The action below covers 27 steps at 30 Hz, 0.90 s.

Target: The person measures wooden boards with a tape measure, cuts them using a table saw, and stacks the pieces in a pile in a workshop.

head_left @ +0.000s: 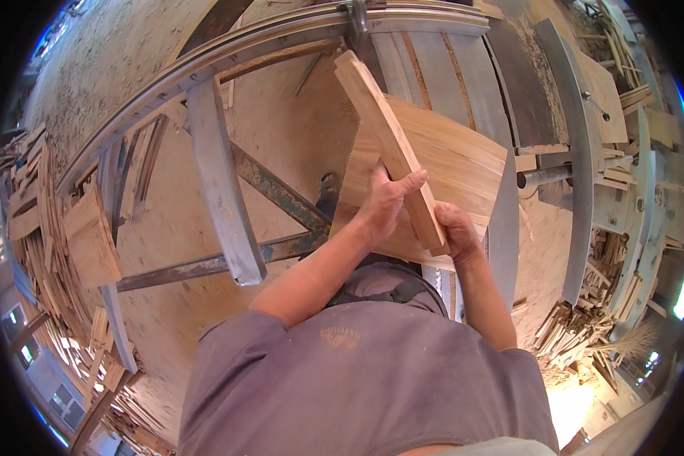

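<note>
A long wooden strip (394, 148) with a stepped edge and a notched far end slants across in front of me, held in both hands. My left hand (387, 199) grips it near the middle, thumb over its top face. Closer to me, my right hand (457, 226) is closed around the near end. Beneath the strip lies a wide wooden panel (463, 156) made of joined boards, with one slanted edge. The strip and my hands hide part of this panel. Whether the strip touches the panel, I cannot tell.
A grey metal machine table (463, 72) stands ahead, with a long rail (258, 45) running left and a metal crossbar (224, 182) on the frame. Wood scraps (45, 228) pile up at the left, and more offcuts (574, 330) lie at the right. Sawdust covers the floor.
</note>
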Available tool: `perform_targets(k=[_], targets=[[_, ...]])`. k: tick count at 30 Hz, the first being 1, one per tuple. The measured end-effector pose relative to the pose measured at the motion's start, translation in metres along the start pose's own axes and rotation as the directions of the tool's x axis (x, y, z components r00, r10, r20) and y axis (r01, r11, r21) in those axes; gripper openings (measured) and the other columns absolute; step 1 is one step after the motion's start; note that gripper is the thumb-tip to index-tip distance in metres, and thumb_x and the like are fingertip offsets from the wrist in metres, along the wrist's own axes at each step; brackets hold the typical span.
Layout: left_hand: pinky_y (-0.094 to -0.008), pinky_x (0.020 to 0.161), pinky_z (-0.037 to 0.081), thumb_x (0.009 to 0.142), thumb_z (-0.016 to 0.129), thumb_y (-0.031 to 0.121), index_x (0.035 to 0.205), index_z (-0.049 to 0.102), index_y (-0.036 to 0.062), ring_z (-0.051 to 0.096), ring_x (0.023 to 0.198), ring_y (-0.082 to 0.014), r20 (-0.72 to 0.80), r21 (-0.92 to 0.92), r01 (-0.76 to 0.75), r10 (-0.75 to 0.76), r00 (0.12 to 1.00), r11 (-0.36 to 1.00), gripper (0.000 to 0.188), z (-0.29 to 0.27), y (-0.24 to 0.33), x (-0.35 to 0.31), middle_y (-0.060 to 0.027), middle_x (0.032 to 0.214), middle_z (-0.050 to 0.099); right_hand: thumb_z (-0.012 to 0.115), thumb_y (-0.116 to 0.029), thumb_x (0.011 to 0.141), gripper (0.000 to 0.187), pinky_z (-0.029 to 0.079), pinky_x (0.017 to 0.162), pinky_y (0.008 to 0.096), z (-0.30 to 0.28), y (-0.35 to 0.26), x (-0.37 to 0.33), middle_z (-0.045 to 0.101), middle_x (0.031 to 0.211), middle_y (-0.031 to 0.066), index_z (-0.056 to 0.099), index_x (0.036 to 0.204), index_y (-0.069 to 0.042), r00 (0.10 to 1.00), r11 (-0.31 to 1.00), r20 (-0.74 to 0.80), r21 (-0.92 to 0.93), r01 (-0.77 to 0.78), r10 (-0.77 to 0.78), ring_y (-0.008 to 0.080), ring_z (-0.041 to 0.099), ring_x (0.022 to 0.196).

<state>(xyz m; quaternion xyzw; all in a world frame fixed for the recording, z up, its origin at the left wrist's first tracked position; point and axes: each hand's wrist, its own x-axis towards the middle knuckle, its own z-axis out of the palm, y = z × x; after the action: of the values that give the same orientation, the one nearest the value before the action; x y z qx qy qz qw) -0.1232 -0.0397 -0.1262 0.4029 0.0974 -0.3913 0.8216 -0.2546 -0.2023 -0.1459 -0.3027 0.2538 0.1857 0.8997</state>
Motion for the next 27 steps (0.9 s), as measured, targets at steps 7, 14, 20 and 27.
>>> perform_targets(k=[7,14,20,27], targets=[[-0.0325,0.093,0.052,0.084,0.085,0.011,0.138,0.048,0.0045,0.061,0.104,-0.0186,-0.039,0.103,-0.127,0.132,0.991,0.987,0.065,-0.018,0.032,-0.008,-0.0065,0.117,0.063,0.067,-0.048,0.095,0.066,0.057,0.082,0.0354,0.025,0.025,0.025,0.072,0.11,0.0183,0.059,0.13,0.007,0.999,0.988,-0.002,-0.146,0.047,-0.048,0.0257,0.071,0.095],[-0.0314,0.092,0.053,0.083,0.085,0.008,0.137,0.05,0.0059,0.063,0.107,-0.0172,-0.051,0.154,-0.28,0.291,0.955,0.948,0.064,-0.03,0.051,0.001,-0.0077,0.117,0.066,0.065,-0.045,0.098,0.065,0.056,0.089,0.0371,0.041,0.017,0.032,0.07,0.116,0.017,0.056,0.136,0.007,0.999,0.98,0.04,-0.199,0.025,-0.018,0.0264,0.071,0.1],[-0.0301,0.084,0.055,0.081,0.086,0.007,0.133,0.051,0.0062,0.068,0.094,-0.0163,-0.099,0.259,-0.334,0.369,0.924,0.906,0.063,-0.027,0.064,0.003,-0.0071,0.103,0.071,0.063,-0.028,0.102,0.053,0.06,0.084,0.0377,0.036,0.018,0.026,0.069,0.119,0.0192,0.051,0.14,0.007,0.998,0.988,-0.026,-0.146,0.046,-0.051,0.026,0.072,0.1],[-0.0292,0.085,0.055,0.081,0.085,0.004,0.135,0.05,0.0065,0.067,0.096,-0.0146,-0.09,0.333,-0.353,0.402,0.911,0.874,0.064,-0.034,0.074,0.005,-0.0068,0.106,0.07,0.06,-0.015,0.102,0.047,0.063,0.083,0.04,0.022,0.017,0.018,0.068,0.118,0.024,0.046,0.141,0.007,0.993,0.998,-0.105,-0.046,0.053,-0.057,0.0312,0.073,0.097]])
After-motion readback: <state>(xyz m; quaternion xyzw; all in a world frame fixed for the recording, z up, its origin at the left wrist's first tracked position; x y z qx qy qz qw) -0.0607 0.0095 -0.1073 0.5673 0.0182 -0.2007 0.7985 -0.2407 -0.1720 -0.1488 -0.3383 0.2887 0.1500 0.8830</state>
